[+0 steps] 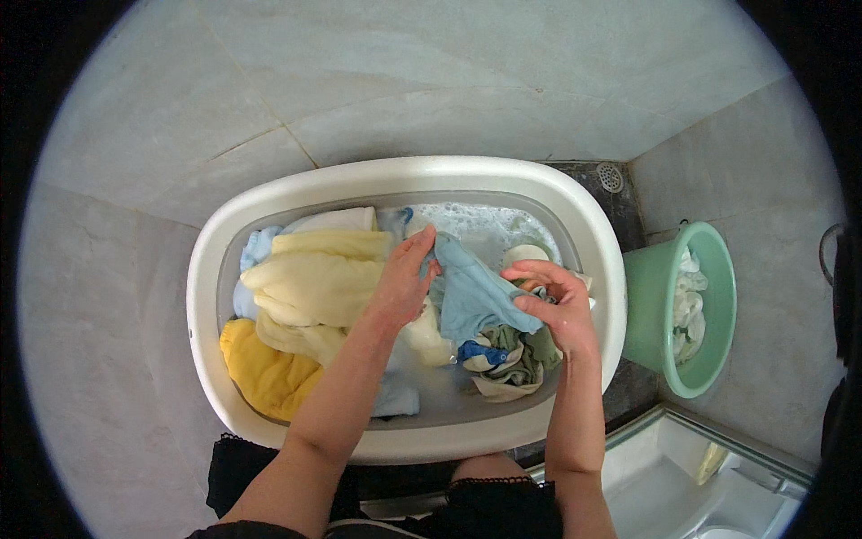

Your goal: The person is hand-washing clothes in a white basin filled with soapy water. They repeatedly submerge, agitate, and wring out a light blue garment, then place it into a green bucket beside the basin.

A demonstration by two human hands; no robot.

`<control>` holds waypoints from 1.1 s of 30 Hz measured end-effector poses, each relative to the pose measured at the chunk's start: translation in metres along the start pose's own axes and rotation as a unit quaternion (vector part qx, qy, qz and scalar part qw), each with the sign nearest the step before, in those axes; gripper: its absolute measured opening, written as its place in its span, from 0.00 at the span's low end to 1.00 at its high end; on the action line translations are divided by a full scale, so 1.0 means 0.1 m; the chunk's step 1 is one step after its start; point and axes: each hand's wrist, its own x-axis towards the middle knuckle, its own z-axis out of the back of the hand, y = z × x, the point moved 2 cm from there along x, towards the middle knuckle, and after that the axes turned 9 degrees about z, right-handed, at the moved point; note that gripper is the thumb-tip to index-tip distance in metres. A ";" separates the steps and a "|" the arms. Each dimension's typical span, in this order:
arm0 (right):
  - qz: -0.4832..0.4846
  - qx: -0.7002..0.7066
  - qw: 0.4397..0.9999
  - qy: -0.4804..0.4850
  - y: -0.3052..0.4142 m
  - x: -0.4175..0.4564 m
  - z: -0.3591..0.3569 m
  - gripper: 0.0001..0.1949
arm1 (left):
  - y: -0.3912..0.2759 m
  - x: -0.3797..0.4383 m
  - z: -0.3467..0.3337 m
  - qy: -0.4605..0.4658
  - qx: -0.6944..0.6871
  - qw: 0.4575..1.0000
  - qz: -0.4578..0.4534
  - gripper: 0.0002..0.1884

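A wet light-blue garment (475,290) is stretched between my two hands above a large white plastic tub (404,448). My left hand (407,276) grips its upper left end. The lower right edge is pinched between the thumb and fingers of my right hand (555,300). Beneath lies cloudy water with soap suds (485,219). Pale yellow fleece-like cloth (316,269) and a bright yellow garment (266,370) fill the tub's left side. Under the blue garment, at the right, rests a bunched green, beige and blue garment (508,367).
Right of the tub, a green plastic bin (724,310) holds crumpled white waste. A round floor drain (610,177) sits in the far right corner. Grey tiled walls (431,81) stand behind and at the sides. Below right is a glass-edged white basin-like fixture (646,465).
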 end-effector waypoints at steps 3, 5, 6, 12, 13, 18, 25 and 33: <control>-0.033 -0.142 0.989 0.034 -0.05 0.01 -0.03 0.15 | -0.03 0.02 0.08 -0.045 0.216 0.966 -0.136 0.11; -0.068 -0.149 0.986 0.039 -0.06 0.00 -0.08 0.14 | 0.00 0.07 0.15 -0.029 0.087 0.993 -0.080 0.10; -0.078 -0.170 0.982 0.038 -0.09 0.00 -0.06 0.12 | -0.01 0.08 0.13 0.003 -0.091 0.996 0.000 0.09; -0.050 -0.116 0.991 -0.035 -0.17 -0.04 0.07 0.08 | 0.03 0.10 0.07 0.105 -0.407 0.894 0.154 0.09; -0.053 -0.080 0.994 -0.055 -0.17 -0.06 0.11 0.07 | 0.05 0.09 0.04 0.108 -0.374 0.909 0.146 0.10; -0.065 -0.374 0.870 -0.314 -0.35 -0.30 0.75 0.08 | 0.39 0.01 0.05 0.017 -0.372 0.880 0.296 0.13; -0.100 -0.629 0.727 -0.256 -0.81 -0.56 0.47 0.19 | 0.68 0.05 0.03 0.117 -0.426 0.842 0.309 0.13; -0.064 -0.647 0.711 -0.266 -0.88 -0.43 0.55 0.18 | 0.50 -0.04 -0.04 0.116 -0.436 0.843 0.294 0.13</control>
